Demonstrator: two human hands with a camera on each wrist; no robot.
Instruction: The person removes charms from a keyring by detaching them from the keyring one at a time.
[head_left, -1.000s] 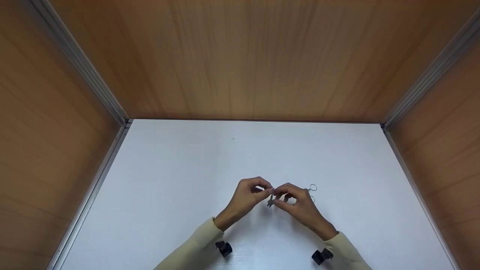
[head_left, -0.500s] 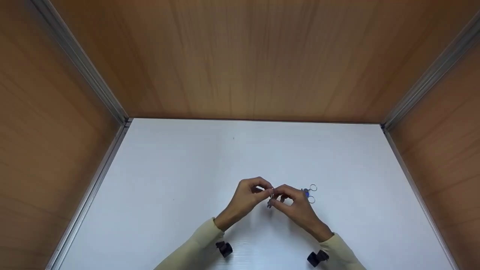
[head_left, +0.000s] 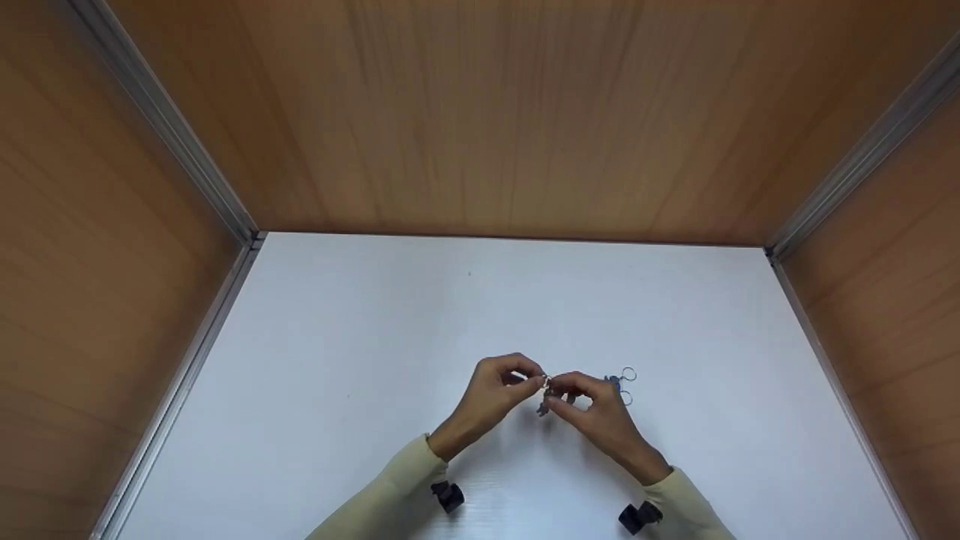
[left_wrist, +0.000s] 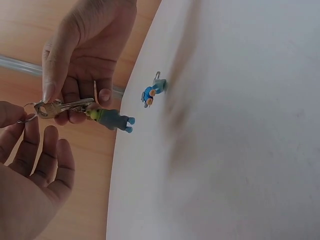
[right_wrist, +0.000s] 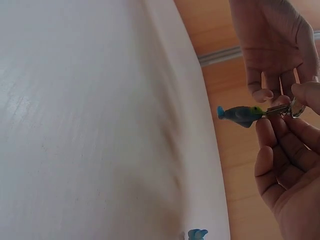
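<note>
I see both hands raised a little off the white tabletop [head_left: 360, 337], meeting fingertip to fingertip near its front edge. The left hand [head_left: 495, 390] arches with its wrist low and its thumb and forefinger curled in, pinching a small split ring [left_wrist: 22, 116] that sits at its fingertips. The right hand [head_left: 592, 409] comes in from the opposite side; its thumb and fingers clamp on a silver key [left_wrist: 62, 107], held roughly level, and a small grey-blue fish charm [right_wrist: 241, 115] with blue fins sticks out from below those fingers. The ring lies right at the key's head, between the two hands, but I cannot tell whether it is threaded through the key.

In the head view the key and charm are only a tiny grey speck under the knuckles, so I rely on the wrist views. Just past the right hand's knuckles, on the tabletop, lies a second blue charm [left_wrist: 151, 91] with two loose rings [head_left: 627, 375] beside it; the hand covers part of it in the head view, and the right wrist view cuts it off at the bottom edge. Both cream sleeves [head_left: 390, 495] run out of the picture at the bottom.

Bare tabletop stretches ahead of the hands and to either side of them, up to wooden walls [head_left: 510, 112] with metal corner rails [head_left: 187, 172].
</note>
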